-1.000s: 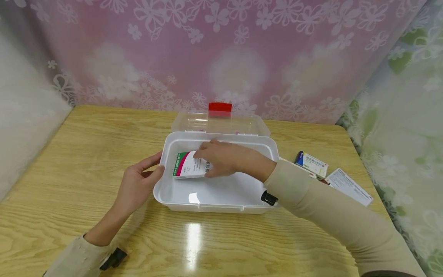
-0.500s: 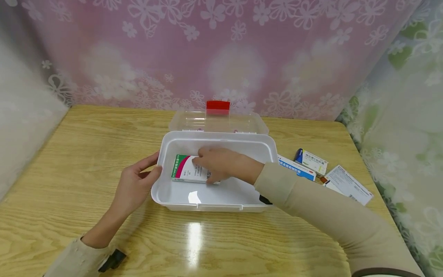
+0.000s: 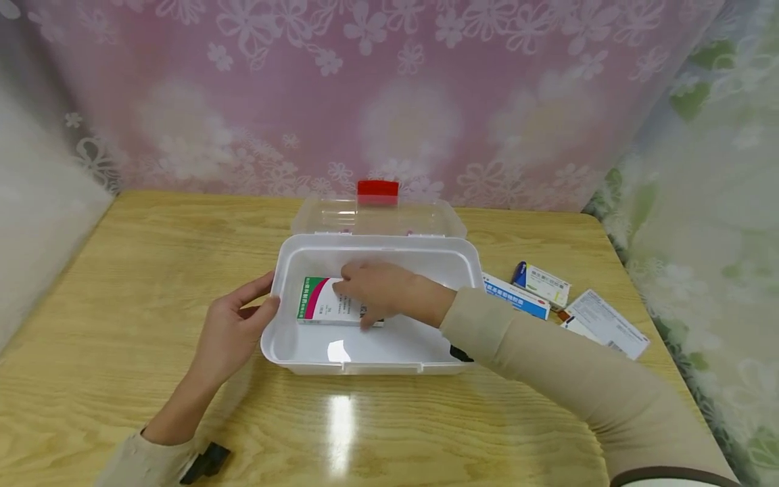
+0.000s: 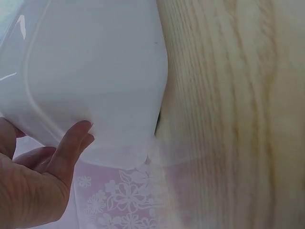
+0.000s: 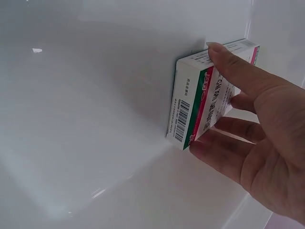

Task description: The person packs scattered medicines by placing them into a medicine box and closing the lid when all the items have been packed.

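A white, green and magenta medicine box (image 3: pixel 322 301) lies flat on the floor of the white plastic container (image 3: pixel 395 348), toward its left side. My right hand (image 3: pixel 389 287) reaches into the container and holds this box, thumb on the near edge and fingers at the far one; the right wrist view shows the hand (image 5: pixel 267 129) spanning the carton (image 5: pixel 190 105). At the container's left rim, my left hand (image 3: pixel 234 331) grips the wall between thumb and fingers. The left wrist view has that hand (image 4: pixel 43 186) against the container's outer side (image 4: pixel 105 71).
Behind the container its clear lid (image 3: pixel 426 216) stands open, with a red latch (image 3: pixel 377 192). Right of it on the wooden table (image 3: pixel 182 243) lie a blue-and-white box (image 3: pixel 517 297), a yellow-and-white box (image 3: pixel 544 284) and a white printed box (image 3: pixel 608 325). A floral curtain (image 3: pixel 402 101) hangs behind.
The medicine box has come down flat on the container's floor, slightly nearer the front, with my right hand still on it. The left hand keeps its hold on the rim.
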The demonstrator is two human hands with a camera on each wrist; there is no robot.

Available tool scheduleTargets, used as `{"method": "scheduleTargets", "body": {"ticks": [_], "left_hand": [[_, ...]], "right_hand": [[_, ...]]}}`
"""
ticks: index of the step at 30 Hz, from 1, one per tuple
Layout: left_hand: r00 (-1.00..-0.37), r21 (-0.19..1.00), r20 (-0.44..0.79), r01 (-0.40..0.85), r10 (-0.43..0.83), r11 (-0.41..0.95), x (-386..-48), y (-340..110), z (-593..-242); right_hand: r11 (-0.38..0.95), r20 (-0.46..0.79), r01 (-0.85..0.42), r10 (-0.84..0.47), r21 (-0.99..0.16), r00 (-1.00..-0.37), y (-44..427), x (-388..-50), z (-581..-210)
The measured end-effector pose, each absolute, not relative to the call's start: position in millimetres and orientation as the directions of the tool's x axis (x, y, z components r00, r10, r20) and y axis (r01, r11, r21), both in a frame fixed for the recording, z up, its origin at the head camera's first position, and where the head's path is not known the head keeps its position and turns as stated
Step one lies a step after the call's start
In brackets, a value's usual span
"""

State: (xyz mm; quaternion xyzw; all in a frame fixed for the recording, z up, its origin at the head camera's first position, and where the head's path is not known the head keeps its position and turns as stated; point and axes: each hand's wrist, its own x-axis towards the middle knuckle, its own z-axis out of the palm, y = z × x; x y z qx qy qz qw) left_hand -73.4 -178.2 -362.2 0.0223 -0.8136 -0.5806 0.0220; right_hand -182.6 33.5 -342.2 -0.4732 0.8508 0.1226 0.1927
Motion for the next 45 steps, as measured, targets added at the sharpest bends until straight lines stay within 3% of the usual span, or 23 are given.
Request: {"method": "scheduleTargets", "body": {"ticks": [13, 22, 32, 45], "left_hand": [[-0.998, 0.936, -0.010, -0.032, -0.065, 0.350, -72.4, -178.2, -360.6], [-0.998, 0.924, -0.004, -0.025, -0.056, 0.382, -73.8, -179.2, -359.2], [-0.999, 0.913, -0.022, -0.040, -0.049, 0.406, -72.9, -179.3, -357.0], [-0.996, 0.896, -0.085, -0.067, 0.021, 0.439, -74.3, -183.0, -344.0]], "right_hand": [[0.401, -0.413, -0.893, -0.792, 0.204, -0.450, 30.0, -176.0, -342.3], [0.457, -0.442, -0.886, -0.781, 0.078, -0.441, 32.3, -182.0, -339.1], [0.608, -0.502, -0.792, -0.703, -0.055, -0.504, 43.6, -181.1, -305.3], [0.725, -0.287, -0.646, -0.688, -0.238, -0.666, 143.6, -192.7, -231.7]]}}
